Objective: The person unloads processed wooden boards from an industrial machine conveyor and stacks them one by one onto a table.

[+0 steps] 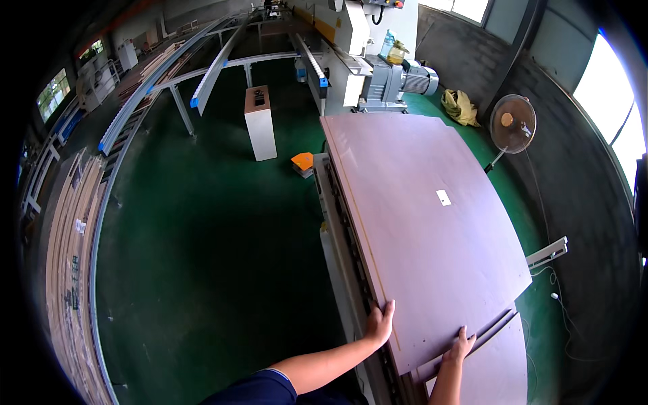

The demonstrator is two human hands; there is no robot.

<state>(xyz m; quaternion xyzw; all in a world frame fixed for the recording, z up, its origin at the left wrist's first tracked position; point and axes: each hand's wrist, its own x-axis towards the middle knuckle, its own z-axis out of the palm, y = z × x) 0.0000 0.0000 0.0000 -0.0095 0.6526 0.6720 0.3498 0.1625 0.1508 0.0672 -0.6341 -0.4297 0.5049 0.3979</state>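
A large, flat pinkish-grey panel (425,229) with a yellowish line along its left side and a small white label (443,197) lies on top of a stack. My left hand (380,322) is closed on its left edge, thumb on top and the other fingers out of sight beside the edge. At the near edge, my right hand (461,345) grips the same panel with its thumb on top. Below and nearer to me, another panel of the same colour (496,368) shows, with a dark gap between the two. Whether the top panel is lifted there I cannot tell.
A machine with a grey motor (418,79) stands beyond the stack. To the right are a round fan (513,123) and loose cables on the green floor. An orange foot pedal (303,161) and a white pedestal (260,131) stand left. Long boards (74,270) lie at far left.
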